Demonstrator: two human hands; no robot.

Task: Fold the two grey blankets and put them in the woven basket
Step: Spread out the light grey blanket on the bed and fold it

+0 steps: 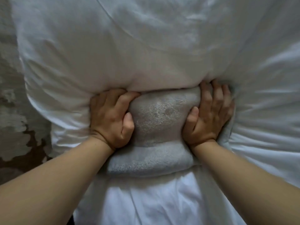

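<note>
- Midway across the head view, a folded grey blanket [159,120] lies on white bedding [146,46]
- Left hand [110,117] and right hand [209,114] clasp its sides, fingers curled round, thumbs on top
- Best lifted level, squeezed evenly; basket unseen

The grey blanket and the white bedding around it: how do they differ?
The grey blanket is fuzzy and nubbly; the white bedding is smooth and creased. The grey blanket is a compact folded bundle; the white bedding spreads beyond the picture. The left hand and right hand grip the grey blanket by its sides; the white bedding just lies around it. Both are soft cloth.
</note>
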